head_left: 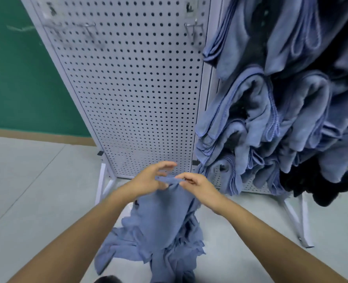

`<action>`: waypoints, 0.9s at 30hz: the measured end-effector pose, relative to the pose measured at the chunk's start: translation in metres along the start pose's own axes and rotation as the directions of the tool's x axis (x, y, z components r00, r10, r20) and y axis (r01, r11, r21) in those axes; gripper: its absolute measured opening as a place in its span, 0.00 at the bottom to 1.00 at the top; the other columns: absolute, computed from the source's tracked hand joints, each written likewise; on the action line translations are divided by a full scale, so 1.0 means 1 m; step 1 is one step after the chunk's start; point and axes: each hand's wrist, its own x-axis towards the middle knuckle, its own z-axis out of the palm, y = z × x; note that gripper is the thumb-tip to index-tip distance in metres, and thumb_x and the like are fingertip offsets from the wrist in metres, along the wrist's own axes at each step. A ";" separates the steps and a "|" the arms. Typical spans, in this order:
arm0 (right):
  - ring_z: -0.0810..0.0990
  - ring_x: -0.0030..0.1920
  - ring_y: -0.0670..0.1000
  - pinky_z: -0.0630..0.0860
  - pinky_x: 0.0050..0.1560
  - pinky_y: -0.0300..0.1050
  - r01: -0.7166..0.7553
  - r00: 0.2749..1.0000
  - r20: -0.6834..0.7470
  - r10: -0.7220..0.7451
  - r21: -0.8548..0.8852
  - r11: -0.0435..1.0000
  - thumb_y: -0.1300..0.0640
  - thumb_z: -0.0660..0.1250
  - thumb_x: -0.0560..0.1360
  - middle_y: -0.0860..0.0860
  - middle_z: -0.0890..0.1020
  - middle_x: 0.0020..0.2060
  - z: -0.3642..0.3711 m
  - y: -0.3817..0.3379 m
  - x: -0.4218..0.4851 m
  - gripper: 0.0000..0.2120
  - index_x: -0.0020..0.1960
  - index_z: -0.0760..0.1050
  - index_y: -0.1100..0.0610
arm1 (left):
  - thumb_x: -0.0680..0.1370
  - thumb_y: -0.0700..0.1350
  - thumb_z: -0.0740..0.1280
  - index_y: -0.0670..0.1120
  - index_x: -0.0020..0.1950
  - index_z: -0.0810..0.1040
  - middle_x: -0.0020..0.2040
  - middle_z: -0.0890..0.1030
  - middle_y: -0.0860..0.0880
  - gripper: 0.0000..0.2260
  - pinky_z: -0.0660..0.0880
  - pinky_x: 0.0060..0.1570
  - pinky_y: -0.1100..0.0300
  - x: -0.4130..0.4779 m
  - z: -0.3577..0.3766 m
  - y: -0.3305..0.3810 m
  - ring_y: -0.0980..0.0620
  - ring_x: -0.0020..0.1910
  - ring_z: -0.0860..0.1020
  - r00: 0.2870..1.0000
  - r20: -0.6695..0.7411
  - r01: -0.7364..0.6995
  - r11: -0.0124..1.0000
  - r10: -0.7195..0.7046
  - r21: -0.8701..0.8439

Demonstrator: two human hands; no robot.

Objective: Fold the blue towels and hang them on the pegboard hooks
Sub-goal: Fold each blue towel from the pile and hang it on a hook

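A blue towel (165, 213) hangs from my two hands low in front of the white pegboard (132, 88). My right hand (195, 183) pinches its top edge. My left hand (150, 178) touches the same edge, thumb on the cloth and the other fingers spread above it. The towel's lower part falls onto a heap of loose blue towels (148, 250) on the floor. Several folded blue towels (271, 111) hang in rows on the right-hand pegboard. Bare metal hooks (193, 29) stick out near the top of the white pegboard.
The pegboard stands on white metal legs (102, 182) on a pale tiled floor (26, 190). A green wall (15, 68) runs behind on the left. Dark cloth (320, 186) hangs below the folded towels at the right. Another white leg (299, 223) stands at the right.
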 end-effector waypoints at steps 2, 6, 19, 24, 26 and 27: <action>0.76 0.41 0.37 0.70 0.46 0.28 0.075 0.997 0.000 -0.075 -0.047 0.996 0.65 0.59 0.80 0.46 0.80 0.42 -0.020 -0.039 -0.015 0.11 0.57 0.78 0.60 | 0.76 0.35 0.67 0.46 0.59 0.78 0.54 0.79 0.50 0.13 0.72 0.52 0.64 -0.016 -0.008 0.036 0.55 0.52 0.76 0.997 0.035 -0.066 0.995 0.064 0.069; 0.66 0.33 0.50 0.63 0.35 0.38 0.163 0.984 -0.055 -0.167 -0.082 0.983 0.62 0.66 0.77 0.54 0.70 0.30 -0.063 -0.106 -0.055 0.07 0.53 0.79 0.56 | 0.79 0.43 0.65 0.41 0.40 0.73 0.37 0.71 0.46 0.10 0.64 0.42 0.59 -0.048 -0.013 0.103 0.52 0.39 0.68 0.991 -0.078 -0.096 0.980 0.110 0.172; 0.75 0.38 0.48 0.72 0.44 0.43 0.047 0.831 -0.398 -0.389 -0.646 0.762 0.62 0.69 0.73 0.49 0.77 0.36 -0.152 -0.140 -0.164 0.06 0.47 0.83 0.55 | 0.68 0.58 0.73 0.42 0.48 0.79 0.43 0.81 0.49 0.20 0.73 0.45 0.60 -0.099 0.053 0.217 0.53 0.43 0.79 0.994 0.040 -0.106 0.994 0.105 0.036; 0.77 0.26 0.41 0.78 0.35 0.34 0.118 0.810 -0.489 -0.324 -0.404 0.907 0.67 0.65 0.75 0.47 0.78 0.28 -0.141 -0.138 -0.170 0.08 0.48 0.82 0.62 | 0.72 0.43 0.72 0.43 0.38 0.77 0.35 0.79 0.50 0.07 0.72 0.40 0.62 -0.094 0.080 0.209 0.53 0.37 0.78 0.987 0.160 0.038 0.991 -0.018 -0.126; 0.79 0.28 0.40 0.79 0.36 0.36 0.189 0.810 -0.506 -0.296 -0.253 0.949 0.67 0.64 0.76 0.49 0.80 0.31 -0.137 -0.140 -0.172 0.08 0.50 0.81 0.65 | 0.69 0.44 0.72 0.38 0.54 0.79 0.47 0.82 0.44 0.16 0.77 0.52 0.54 -0.092 0.083 0.213 0.49 0.48 0.81 0.975 0.223 0.075 0.941 0.000 -0.329; 0.79 0.30 0.40 0.78 0.36 0.34 0.221 0.808 -0.506 -0.301 -0.214 0.952 0.67 0.65 0.76 0.49 0.81 0.33 -0.136 -0.140 -0.173 0.07 0.51 0.82 0.64 | 0.68 0.47 0.74 0.40 0.58 0.78 0.52 0.82 0.43 0.21 0.77 0.57 0.52 -0.092 0.086 0.216 0.48 0.53 0.81 0.972 0.236 0.075 0.953 -0.003 -0.294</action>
